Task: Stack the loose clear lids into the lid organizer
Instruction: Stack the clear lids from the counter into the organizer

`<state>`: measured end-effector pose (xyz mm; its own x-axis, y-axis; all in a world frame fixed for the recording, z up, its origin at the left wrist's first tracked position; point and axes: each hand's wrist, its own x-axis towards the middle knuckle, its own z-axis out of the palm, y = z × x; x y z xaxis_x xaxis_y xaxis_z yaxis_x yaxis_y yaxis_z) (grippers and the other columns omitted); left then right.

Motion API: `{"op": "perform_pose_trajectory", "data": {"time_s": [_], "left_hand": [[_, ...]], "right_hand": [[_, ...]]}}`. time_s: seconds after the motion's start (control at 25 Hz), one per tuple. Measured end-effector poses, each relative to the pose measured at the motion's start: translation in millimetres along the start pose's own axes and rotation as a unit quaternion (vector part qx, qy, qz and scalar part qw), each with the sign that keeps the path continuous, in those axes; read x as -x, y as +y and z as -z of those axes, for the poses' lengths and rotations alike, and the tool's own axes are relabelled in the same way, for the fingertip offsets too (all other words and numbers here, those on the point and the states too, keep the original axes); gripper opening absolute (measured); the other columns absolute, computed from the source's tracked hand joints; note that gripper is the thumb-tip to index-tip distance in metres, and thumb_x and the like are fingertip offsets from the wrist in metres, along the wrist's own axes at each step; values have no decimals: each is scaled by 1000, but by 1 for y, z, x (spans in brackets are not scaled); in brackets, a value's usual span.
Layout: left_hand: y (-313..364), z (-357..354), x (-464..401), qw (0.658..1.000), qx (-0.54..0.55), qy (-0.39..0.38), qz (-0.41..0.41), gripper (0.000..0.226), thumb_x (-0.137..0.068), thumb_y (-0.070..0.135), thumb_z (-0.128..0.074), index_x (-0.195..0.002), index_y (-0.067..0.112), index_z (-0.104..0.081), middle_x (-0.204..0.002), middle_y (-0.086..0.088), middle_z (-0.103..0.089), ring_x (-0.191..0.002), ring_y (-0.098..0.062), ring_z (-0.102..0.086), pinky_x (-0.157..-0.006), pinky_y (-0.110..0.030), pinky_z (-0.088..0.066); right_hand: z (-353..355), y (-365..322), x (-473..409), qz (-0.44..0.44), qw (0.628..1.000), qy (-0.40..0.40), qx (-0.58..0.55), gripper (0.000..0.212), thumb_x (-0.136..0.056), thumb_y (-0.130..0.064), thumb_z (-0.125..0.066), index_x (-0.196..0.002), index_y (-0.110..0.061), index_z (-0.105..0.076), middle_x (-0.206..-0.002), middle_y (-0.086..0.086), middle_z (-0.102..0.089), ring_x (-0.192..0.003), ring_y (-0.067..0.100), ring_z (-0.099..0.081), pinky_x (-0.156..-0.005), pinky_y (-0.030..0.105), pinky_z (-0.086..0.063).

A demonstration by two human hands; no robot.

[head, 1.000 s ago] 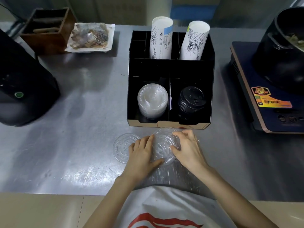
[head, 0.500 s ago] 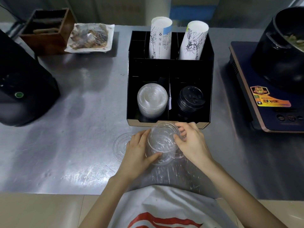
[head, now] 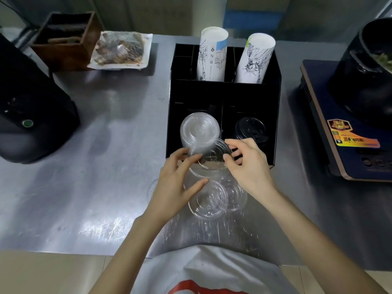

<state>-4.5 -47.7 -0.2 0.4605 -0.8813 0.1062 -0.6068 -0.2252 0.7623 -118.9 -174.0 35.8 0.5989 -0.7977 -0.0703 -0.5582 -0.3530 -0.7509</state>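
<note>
1. Both hands have lifted away from the counter (head: 89, 187) since a moment ago, carrying one clear lid (head: 214, 157) up to the front edge of the black lid organizer (head: 222, 92).
2. My right hand (head: 250, 166) pinches the lid's rim at 3 o'clock, fingers (head: 230, 160) closed on it; my left hand (head: 176, 183) steadies the rim at 9 o'clock, fingers curled but partly spread.
3. From the lid, the stack of clear lids (head: 199, 130) in the organizer's front-left compartment lies at 11 o'clock, just beside it and overlapping it from this angle. Black lids (head: 251, 128) fill the compartment at 1 o'clock.
4. The held lid tilts, its face turned toward me, roughly matching the lean of the stack.
5. Two loose lids (head: 209, 201) rest on the counter at 6 o'clock beneath my hands, and a third shows at 8 o'clock behind my left wrist.
6. My judgement: the left hand is nearer the stack, but the right has the firmer grip, so a short push toward 11 o'clock should seat the lid.
</note>
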Motion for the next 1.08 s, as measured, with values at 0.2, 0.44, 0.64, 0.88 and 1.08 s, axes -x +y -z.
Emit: {"op": "perform_pose_trajectory", "data": {"time_s": [0.2, 0.44, 0.64, 0.88, 1.08], "left_hand": [[0, 14, -26, 999, -52, 3, 14, 58, -71, 53, -45, -121, 24, -47, -133, -13, -40, -117, -21, -39, -102, -37, -34], [-3, 22, -54, 994, -106, 0, 40, 60, -71, 50, -49, -121, 19, -47, -133, -16, -42, -116, -32, -42, -96, -35, -28], [-8, 17, -66, 989, -140, -6, 47, 53, -76, 30, -64, -123, 15, -46, -136, -18, -39, -120, -37, -37, -98, -45, -31], [-8, 11, -68, 986, -161, -8, 50, 57, -74, 27, -69, -124, 14, -44, -140, -16, -34, -124, -35, -31, -100, -46, -26], [-4, 8, -72, 985, -165, 3, 49, 67, -70, 52, -58, -121, 10, -46, -134, -19, -41, -121, -36, -37, -95, -47, -31]], "right_hand": [[3, -13, -23, 34, 999, -11, 0, 29, -86, -12, -54, -115, -14, -57, -110, 1, -51, -84, 7, -52, -80, 20, -44], [-4, -15, -49, 51, 997, -32, 38, 31, -86, -11, -52, -117, -11, -54, -121, 2, -53, -110, 19, -52, -93, 40, -49], [-8, -13, -60, 45, 995, -63, 69, 33, -87, -11, -50, -120, -8, -51, -128, 4, -49, -116, 21, -49, -94, 41, -48], [-11, -11, -60, 46, 988, -79, 123, 37, -89, -12, -49, -125, -8, -46, -137, 2, -41, -124, 18, -37, -98, 35, -41], [-12, -11, -62, 86, 980, -93, 153, 43, -87, -9, -49, -129, -9, -42, -143, -1, -39, -127, 18, -36, -104, 38, -38]]}}
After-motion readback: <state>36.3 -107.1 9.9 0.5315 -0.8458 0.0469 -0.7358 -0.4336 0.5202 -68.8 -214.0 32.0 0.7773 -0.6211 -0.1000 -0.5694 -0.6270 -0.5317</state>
